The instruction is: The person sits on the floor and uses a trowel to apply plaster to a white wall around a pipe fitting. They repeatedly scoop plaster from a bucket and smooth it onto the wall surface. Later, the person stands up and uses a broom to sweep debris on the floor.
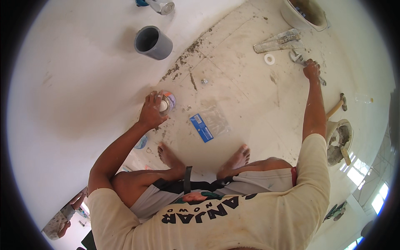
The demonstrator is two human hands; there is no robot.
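At the foot of the wall, my left hand [153, 110] is closed round a small can [172, 99] with a pale round top. Out to the right, my right hand [311, 70] grips an adjustable wrench [296, 57] by its handle; the jaw end points toward the upper left. A white ring [269, 59] lies on the floor left of the wrench. Between my hands is a small metal fitting [204, 81]. A clear plastic packet with a blue header card [201, 128] lies in front of my bare feet.
A grey pipe [160, 46] and a metal fixture [162, 6] jut from the wall. Far right are dusty flat tools [277, 41] and a bucket [292, 18]. A hammer [334, 107] and a mortar-caked basin [349, 131] sit at right. Another person [62, 223] shows at lower left.
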